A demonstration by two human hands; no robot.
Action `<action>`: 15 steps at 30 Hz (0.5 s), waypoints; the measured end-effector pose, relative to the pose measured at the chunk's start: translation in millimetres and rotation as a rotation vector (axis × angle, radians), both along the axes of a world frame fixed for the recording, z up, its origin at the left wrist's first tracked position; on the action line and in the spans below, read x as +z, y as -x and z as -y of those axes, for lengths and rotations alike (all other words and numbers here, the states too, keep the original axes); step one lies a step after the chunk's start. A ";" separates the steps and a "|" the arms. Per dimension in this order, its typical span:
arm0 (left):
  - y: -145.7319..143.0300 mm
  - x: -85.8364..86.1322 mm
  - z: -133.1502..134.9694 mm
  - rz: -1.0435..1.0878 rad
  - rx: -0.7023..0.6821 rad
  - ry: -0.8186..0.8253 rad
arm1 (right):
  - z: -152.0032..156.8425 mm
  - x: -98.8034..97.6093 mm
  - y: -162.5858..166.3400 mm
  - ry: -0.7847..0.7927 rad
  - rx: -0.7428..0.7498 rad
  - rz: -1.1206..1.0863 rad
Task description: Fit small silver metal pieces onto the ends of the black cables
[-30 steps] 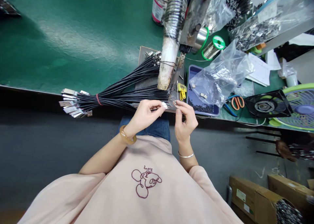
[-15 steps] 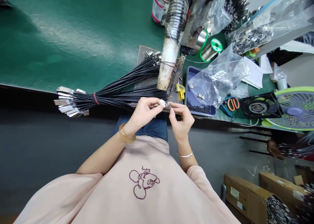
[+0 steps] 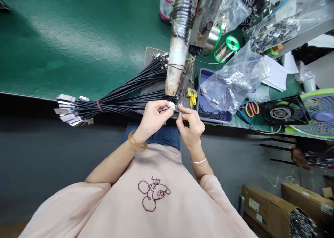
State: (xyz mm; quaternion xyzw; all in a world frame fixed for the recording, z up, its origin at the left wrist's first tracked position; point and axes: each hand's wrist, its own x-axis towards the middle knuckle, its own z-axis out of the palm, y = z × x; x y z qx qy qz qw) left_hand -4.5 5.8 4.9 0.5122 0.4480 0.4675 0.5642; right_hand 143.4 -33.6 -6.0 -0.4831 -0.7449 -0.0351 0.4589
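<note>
My left hand (image 3: 158, 114) is closed in a pinch at the table's front edge, with a white wrap or cover at its fingertips. A thin black cable shows between its thumb and fingers. Facing it, my right hand (image 3: 191, 126) pinches a small metallic piece, its exact kind too small to make out. Both sets of fingertips nearly meet below the tip of a soldering iron (image 3: 184, 80). Just behind the hands lies a bundle of black cables (image 3: 125, 100), tied with a red band and carrying metal plugs (image 3: 70, 109) at its left end.
A ribbed fume hose (image 3: 175, 62) hangs over the work spot. To the right are a blue tray (image 3: 228, 119) with small black pieces, a plastic bag (image 3: 235, 79), solder spools (image 3: 226, 49), orange-handled pliers (image 3: 252, 108), a black fan (image 3: 284, 111) and a yellow sponge (image 3: 191, 93).
My right hand has moved slightly left and up, bringing its fingertips closer to my left hand's. The left hand keeps its pinch. The view has shifted a little.
</note>
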 end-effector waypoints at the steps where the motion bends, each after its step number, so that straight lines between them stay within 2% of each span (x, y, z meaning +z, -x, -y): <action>1: -0.3 0.9 -0.2 0.001 0.005 0.000 | -0.6 1.0 0.2 -0.007 0.001 0.000; 15: -0.5 0.7 0.0 -0.007 0.006 0.047 | 0.6 -0.6 -1.9 -0.030 0.003 0.077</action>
